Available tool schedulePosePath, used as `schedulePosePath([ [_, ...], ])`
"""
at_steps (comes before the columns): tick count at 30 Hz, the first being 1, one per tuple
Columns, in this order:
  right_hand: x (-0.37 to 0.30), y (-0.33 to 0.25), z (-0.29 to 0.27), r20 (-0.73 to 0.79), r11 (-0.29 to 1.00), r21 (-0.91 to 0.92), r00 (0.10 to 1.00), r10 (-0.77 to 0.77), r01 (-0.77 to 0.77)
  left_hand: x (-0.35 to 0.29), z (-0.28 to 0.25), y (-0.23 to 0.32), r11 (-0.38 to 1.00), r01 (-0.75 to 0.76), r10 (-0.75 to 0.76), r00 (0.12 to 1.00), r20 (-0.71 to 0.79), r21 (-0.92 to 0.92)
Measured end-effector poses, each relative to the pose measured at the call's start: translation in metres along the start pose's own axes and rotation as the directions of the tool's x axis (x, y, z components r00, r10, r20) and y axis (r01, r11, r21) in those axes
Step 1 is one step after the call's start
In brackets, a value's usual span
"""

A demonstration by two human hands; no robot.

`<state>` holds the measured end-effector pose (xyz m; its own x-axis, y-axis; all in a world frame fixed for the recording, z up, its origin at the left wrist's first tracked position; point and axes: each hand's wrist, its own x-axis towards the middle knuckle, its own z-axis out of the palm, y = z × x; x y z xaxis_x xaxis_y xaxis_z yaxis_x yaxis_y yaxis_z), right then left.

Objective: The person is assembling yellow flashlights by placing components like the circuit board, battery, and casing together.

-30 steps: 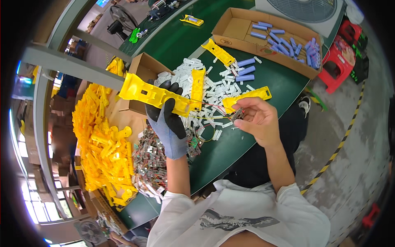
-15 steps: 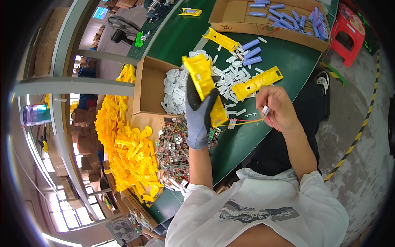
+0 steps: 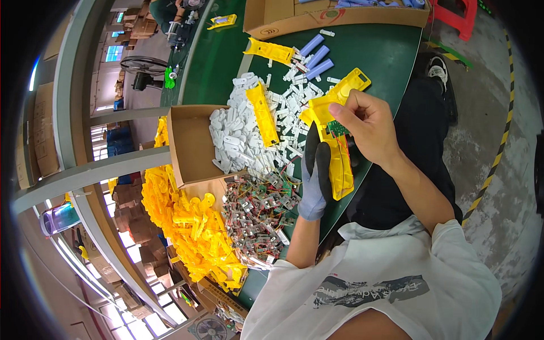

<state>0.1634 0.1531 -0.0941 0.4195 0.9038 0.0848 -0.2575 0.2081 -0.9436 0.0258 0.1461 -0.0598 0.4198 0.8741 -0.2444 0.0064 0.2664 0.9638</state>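
Observation:
My left hand (image 3: 317, 178), in a grey and black glove, is closed around a long yellow plastic shell (image 3: 340, 173), held tilted above the table's near edge. At the shell's upper end is a small green circuit board (image 3: 338, 129) with thin red wires running down. My bare right hand (image 3: 371, 127) is closed over this end, its thumb by the board; the other fingertips are partly hidden. Just behind lies another yellow shell (image 3: 352, 84) on the table. One more yellow shell (image 3: 262, 115) rests on the white plastic pieces (image 3: 241, 133).
A cardboard box (image 3: 195, 141) lies beside the white pieces. Wired circuit boards (image 3: 258, 212) and yellow parts (image 3: 192, 226) are heaped at left. Blue-purple cylindrical cells (image 3: 318, 59) and a yellow shell (image 3: 269, 51) lie farther back, before a cardboard tray (image 3: 334, 20) of cells.
My left hand has moved right with the yellow shell. My right hand, earlier apart and pinching a small white piece on wires, is now at the shell's upper end. The view has shifted.

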Motion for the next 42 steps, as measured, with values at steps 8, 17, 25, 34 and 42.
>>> schedulePosePath([
  [8, -0.002, 0.003, 0.006, -0.011, 0.966, -0.239, 0.995, -0.102, 0.096, 0.007, -0.004, -0.039, 0.996, -0.073, 0.067, 0.992, -0.111, -0.048],
  [17, -0.001, 0.017, 0.003, 0.018, 0.98, -0.198, 1.0, 0.007, -0.004, 0.004, 0.002, -0.06, 0.954, -0.033, -0.013, 0.988, -0.151, -0.298],
  [25, -0.006, 0.013, 0.003, 0.062, 0.94, -0.339, 0.997, 0.053, -0.029, 0.006, 0.005, -0.057, 0.97, -0.094, 0.071, 0.991, -0.112, -0.225],
  [34, -0.01, 0.011, 0.001, 0.053, 0.859, -0.509, 0.998, -0.021, 0.045, 0.001, 0.005, -0.058, 0.965, -0.175, 0.155, 0.982, -0.11, -0.197],
  [42, -0.014, 0.001, 0.006, 0.106, 0.762, -0.631, 0.989, -0.1, 0.145, 0.0, 0.002, -0.059, 0.963, -0.17, 0.152, 0.983, -0.1, -0.21],
])
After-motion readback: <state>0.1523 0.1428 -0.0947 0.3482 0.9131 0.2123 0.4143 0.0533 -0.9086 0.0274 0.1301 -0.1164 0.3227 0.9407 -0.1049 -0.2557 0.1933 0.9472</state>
